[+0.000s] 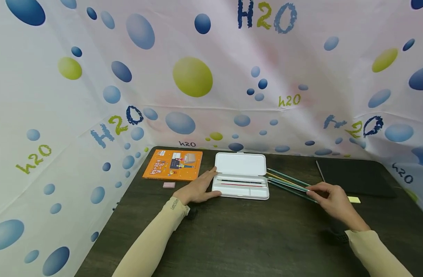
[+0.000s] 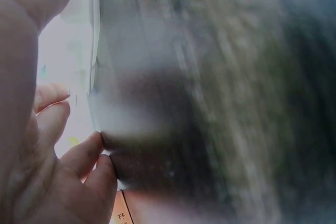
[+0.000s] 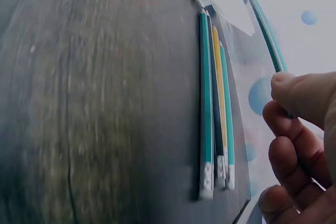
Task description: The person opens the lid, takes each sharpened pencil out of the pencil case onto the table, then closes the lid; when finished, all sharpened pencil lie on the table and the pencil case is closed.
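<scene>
A white pencil case lies unfolded on the dark table, with a dark pencil and a thin red one in its tray. My left hand rests at the case's left side, thumb by the lower corner and fingers by the hinge. Between thumb and forefinger my right hand pinches a green pencil, raised above the others. In the right wrist view, a yellow pencil, a black pencil and green pencils lie side by side on the table, right of the case.
An orange book lies to the left of the case, with a pink eraser in front of it. At the right are a flat black rectangular object and a yellow paper pad. A dotted white curtain hangs behind the table.
</scene>
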Demonstrator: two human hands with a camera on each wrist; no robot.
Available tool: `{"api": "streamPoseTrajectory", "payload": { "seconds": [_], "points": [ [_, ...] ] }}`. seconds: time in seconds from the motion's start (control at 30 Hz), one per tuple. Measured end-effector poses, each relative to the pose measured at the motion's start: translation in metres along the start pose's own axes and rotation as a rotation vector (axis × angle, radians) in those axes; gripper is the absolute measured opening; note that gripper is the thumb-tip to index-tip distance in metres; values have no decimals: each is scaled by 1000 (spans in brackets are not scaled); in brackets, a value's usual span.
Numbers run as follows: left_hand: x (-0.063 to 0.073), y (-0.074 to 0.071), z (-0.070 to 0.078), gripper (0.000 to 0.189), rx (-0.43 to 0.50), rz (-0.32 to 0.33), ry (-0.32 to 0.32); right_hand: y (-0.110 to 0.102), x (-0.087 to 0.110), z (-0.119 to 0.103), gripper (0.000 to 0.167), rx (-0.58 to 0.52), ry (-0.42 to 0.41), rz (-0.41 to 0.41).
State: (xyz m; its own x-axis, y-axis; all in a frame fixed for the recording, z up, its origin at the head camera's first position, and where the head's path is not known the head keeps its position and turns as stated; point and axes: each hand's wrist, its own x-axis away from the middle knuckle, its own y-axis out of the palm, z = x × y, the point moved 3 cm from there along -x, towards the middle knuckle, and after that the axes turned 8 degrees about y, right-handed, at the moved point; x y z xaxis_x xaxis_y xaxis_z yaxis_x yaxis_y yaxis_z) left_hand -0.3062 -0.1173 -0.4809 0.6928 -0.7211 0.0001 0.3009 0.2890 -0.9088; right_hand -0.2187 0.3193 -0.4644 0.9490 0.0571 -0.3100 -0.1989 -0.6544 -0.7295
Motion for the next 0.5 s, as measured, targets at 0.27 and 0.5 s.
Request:
{"api": "streamPoseTrajectory", "payload": {
  "seconds": [0.27, 0.5],
  "points": [
    [1, -1, 1, 80, 2, -7, 6, 0, 11, 10, 9, 40, 75, -40],
    [2, -2, 1, 79, 1, -4, 7, 6, 15, 14, 7, 92, 22, -27]
  ]
}}
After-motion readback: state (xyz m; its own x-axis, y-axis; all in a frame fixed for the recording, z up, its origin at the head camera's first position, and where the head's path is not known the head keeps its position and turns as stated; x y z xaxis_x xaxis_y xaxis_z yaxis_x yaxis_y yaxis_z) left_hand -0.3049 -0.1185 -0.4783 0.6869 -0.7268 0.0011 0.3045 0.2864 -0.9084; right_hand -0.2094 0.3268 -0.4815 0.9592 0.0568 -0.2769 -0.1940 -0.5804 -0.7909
